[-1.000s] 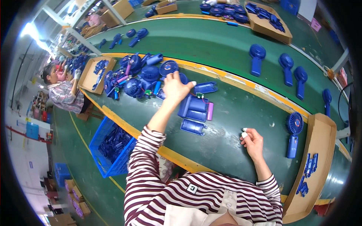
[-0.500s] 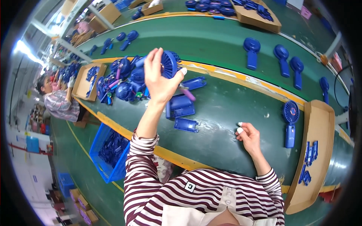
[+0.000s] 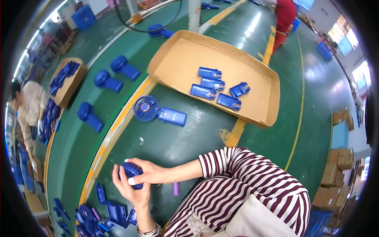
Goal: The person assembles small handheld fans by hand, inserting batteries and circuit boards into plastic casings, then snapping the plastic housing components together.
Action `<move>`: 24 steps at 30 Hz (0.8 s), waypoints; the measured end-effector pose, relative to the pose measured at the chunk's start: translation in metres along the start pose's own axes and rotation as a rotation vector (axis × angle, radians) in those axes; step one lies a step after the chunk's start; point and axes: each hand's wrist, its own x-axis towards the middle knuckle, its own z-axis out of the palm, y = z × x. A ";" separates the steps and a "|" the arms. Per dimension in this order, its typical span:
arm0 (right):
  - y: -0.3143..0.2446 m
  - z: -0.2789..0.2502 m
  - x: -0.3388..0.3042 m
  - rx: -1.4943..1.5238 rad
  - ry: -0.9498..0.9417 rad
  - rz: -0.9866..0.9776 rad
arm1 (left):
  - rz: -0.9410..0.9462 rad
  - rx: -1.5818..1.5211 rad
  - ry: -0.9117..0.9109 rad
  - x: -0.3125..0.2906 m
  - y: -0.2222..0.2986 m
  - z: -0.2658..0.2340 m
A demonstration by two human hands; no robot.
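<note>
A blue handheld fan (image 3: 133, 172) is up off the bench between my two hands, its round grille showing through the fingers. My left hand (image 3: 132, 194) is closed around its lower side. From the other side my right hand (image 3: 150, 172) grips it, thumb and fingers on the grille. Most of the fan body is hidden by the hands. A purple cylindrical cell (image 3: 176, 188) shows just below my right wrist. Near my left hand lie blue casing pieces (image 3: 117, 213) and a pile of fan parts (image 3: 87, 221). Farther off, a complete fan (image 3: 146, 108) lies on the bench.
A shallow cardboard tray (image 3: 256, 114) holding several blue casings (image 3: 213, 83) stands at the bench's far end. Beyond the yellow edge, more fans (image 3: 90, 117) lie on the green belt (image 3: 75, 158). A co-worker (image 3: 29, 102) stands across it, beside a parts box (image 3: 73, 89).
My view has swung to the right, toward the cardboard tray. My right hand, empty before, has joined the left on the fan.
</note>
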 end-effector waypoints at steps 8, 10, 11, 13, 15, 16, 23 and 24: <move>0.012 -0.054 -0.003 0.340 0.091 0.236 | -0.269 0.282 -0.226 -0.015 -0.093 -0.057; 0.016 -0.055 -0.002 0.397 0.087 0.231 | -0.355 0.488 -0.221 -0.043 -0.160 -0.081; 0.017 -0.053 0.000 0.371 0.085 0.220 | -0.355 0.502 -0.310 -0.046 -0.180 -0.089; 0.031 -0.058 0.002 0.315 0.147 0.109 | -0.400 0.511 -0.250 -0.048 -0.190 -0.078; 0.026 -0.054 0.004 0.289 0.131 0.102 | -0.420 0.664 -0.232 -0.052 -0.197 -0.080; 0.030 -0.053 0.007 0.287 0.116 0.064 | -0.410 0.682 -0.243 -0.048 -0.193 -0.082; 0.027 -0.065 0.001 0.401 0.139 0.089 | -0.537 0.374 -0.177 -0.017 -0.183 -0.100; 0.025 -0.064 0.001 0.393 0.156 0.110 | -0.526 0.436 -0.175 -0.013 -0.181 -0.103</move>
